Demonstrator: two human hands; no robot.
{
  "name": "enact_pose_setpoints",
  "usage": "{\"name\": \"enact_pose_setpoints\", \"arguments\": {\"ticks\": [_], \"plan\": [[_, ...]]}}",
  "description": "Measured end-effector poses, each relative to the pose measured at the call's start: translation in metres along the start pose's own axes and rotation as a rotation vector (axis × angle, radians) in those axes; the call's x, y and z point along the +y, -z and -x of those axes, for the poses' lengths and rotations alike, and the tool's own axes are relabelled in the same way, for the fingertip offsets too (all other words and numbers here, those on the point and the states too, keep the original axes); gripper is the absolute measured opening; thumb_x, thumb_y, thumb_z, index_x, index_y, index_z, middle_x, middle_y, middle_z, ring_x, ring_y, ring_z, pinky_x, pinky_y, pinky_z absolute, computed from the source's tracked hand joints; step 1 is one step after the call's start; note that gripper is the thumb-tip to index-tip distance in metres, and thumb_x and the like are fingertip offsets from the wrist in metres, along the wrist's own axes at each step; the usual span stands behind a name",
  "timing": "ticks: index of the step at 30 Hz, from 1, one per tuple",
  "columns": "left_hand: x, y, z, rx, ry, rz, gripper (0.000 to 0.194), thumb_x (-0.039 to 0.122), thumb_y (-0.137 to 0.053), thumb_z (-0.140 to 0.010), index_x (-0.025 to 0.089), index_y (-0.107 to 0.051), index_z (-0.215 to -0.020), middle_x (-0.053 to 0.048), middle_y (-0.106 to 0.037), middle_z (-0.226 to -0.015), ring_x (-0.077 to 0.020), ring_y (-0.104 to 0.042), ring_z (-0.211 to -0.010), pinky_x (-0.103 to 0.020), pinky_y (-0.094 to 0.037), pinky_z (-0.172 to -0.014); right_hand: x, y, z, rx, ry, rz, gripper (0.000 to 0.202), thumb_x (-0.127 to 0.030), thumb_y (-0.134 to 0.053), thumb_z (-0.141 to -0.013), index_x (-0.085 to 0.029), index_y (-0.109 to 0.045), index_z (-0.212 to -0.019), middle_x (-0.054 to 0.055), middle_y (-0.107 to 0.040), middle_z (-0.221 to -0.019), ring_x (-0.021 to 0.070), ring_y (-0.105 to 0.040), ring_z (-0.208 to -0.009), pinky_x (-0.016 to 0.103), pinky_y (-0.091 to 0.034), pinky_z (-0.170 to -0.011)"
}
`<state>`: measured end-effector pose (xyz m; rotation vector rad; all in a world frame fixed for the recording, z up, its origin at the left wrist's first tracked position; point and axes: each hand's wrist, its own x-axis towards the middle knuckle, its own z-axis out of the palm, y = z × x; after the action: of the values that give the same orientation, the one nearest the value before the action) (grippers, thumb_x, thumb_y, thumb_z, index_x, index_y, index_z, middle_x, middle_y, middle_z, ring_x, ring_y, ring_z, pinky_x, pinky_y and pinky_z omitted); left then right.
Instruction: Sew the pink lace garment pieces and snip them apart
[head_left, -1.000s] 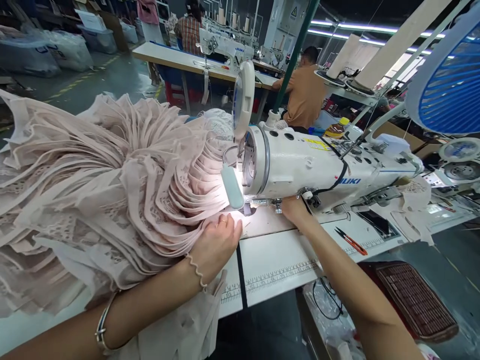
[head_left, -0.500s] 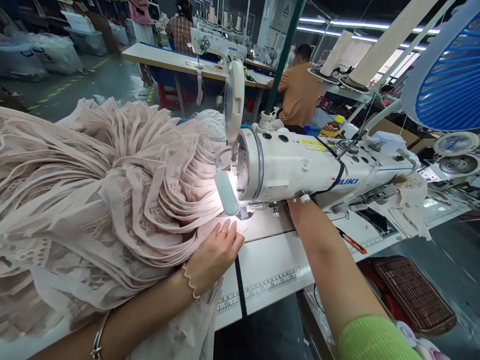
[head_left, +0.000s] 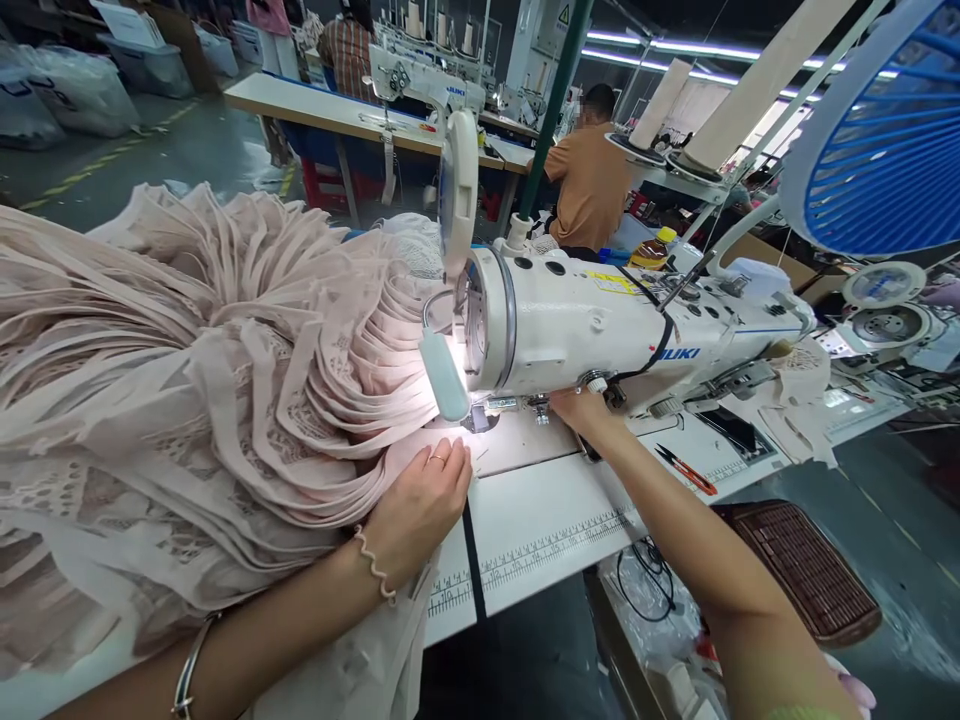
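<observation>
My left hand rests at the edge of a big heap of pale pink lace-trimmed fabric, left of the needle area. Its fingers are bent together over a pink fabric edge; the thumb is hidden. A white sewing machine stands in front of me, its small lamp lighting the needle plate. Under the machine's arm reaches my right hand, near the presser foot. The machine covers its fingertips, so what they touch does not show.
Orange-handled thread snips and a dark phone-like slab lie on the white table, right of my right arm. A blue fan hangs at upper right. Below is a brown woven seat. A person in an orange-brown shirt sits beyond.
My right hand has come left beneath the machine's arm, and its back and wrist now show. My left hand stays on the fabric. The whole view has shifted slightly.
</observation>
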<state>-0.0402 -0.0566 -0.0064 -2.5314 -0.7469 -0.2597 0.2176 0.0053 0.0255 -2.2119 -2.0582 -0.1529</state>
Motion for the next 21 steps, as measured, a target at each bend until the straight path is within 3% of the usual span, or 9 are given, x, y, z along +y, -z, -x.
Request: {"name": "enact_pose_setpoints", "arguments": {"ticks": [3, 5, 10, 15, 18, 21], "plan": [[0.002, 0.003, -0.001, -0.028, -0.003, 0.051, 0.033, 0.002, -0.038, -0.090, 0.000, -0.064, -0.111, -0.025, -0.065, -0.118, -0.0312, -0.063, -0.111, -0.042, -0.053, -0.088, -0.016, -0.011, 0.022, 0.018, 0.018, 0.029, 0.028, -0.029, -0.049, -0.095, -0.011, -0.070, -0.101, 0.016, -0.070, -0.097, 0.0289, -0.063, -0.097, 0.039, -0.047, -0.087], [0.000, 0.004, 0.000, -0.045, -0.004, 0.112, 0.031, 0.002, -0.038, -0.091, 0.002, -0.064, -0.108, -0.026, -0.063, -0.120, -0.0313, -0.061, -0.114, -0.043, -0.051, -0.092, -0.023, -0.019, 0.035, 0.087, 0.074, 0.066, 0.025, -0.023, -0.048, -0.095, -0.012, -0.070, -0.101, 0.016, -0.069, -0.101, 0.0278, -0.062, -0.096, 0.036, -0.046, -0.086], [-0.018, 0.002, 0.003, -0.066, -0.001, 0.286, 0.033, -0.002, -0.039, -0.087, 0.007, -0.060, -0.110, -0.019, -0.062, -0.125, -0.0256, -0.057, -0.121, -0.038, -0.046, -0.100, -0.024, -0.025, 0.055, 0.252, 0.211, 0.154, 0.026, -0.012, -0.043, -0.095, -0.012, -0.069, -0.097, 0.016, -0.068, -0.096, 0.0269, -0.058, -0.096, 0.037, -0.044, -0.084], [-0.037, 0.001, -0.005, -0.054, 0.102, 0.414, 0.033, 0.002, -0.039, -0.091, 0.011, -0.054, -0.119, -0.012, -0.063, -0.124, -0.0197, -0.059, -0.116, -0.031, -0.050, -0.094, -0.024, -0.024, 0.071, 0.425, 0.189, -0.084, 0.027, -0.013, -0.040, -0.096, -0.015, -0.067, -0.098, 0.011, -0.064, -0.088, 0.0239, -0.057, -0.086, 0.035, -0.045, -0.078], [-0.031, -0.001, -0.009, -0.064, 0.080, 0.299, 0.034, 0.002, -0.037, -0.091, 0.009, -0.056, -0.118, -0.013, -0.066, -0.117, -0.0226, -0.062, -0.107, -0.034, -0.052, -0.086, -0.031, -0.028, 0.075, 0.311, 0.288, -0.297, 0.025, -0.012, -0.043, -0.094, -0.019, -0.067, -0.096, 0.007, -0.063, -0.091, 0.0194, -0.057, -0.083, 0.029, -0.046, -0.074], [-0.014, -0.003, -0.007, -0.020, -0.008, 0.103, 0.036, 0.000, -0.034, -0.090, 0.000, -0.058, -0.116, -0.021, -0.067, -0.114, -0.0272, -0.064, -0.105, -0.039, -0.052, -0.087, -0.039, -0.032, 0.072, 0.183, 0.371, -0.253, 0.028, -0.006, -0.043, -0.091, -0.021, -0.067, -0.090, 0.004, -0.063, -0.088, 0.0175, -0.055, -0.075, 0.027, -0.043, -0.069]]}}
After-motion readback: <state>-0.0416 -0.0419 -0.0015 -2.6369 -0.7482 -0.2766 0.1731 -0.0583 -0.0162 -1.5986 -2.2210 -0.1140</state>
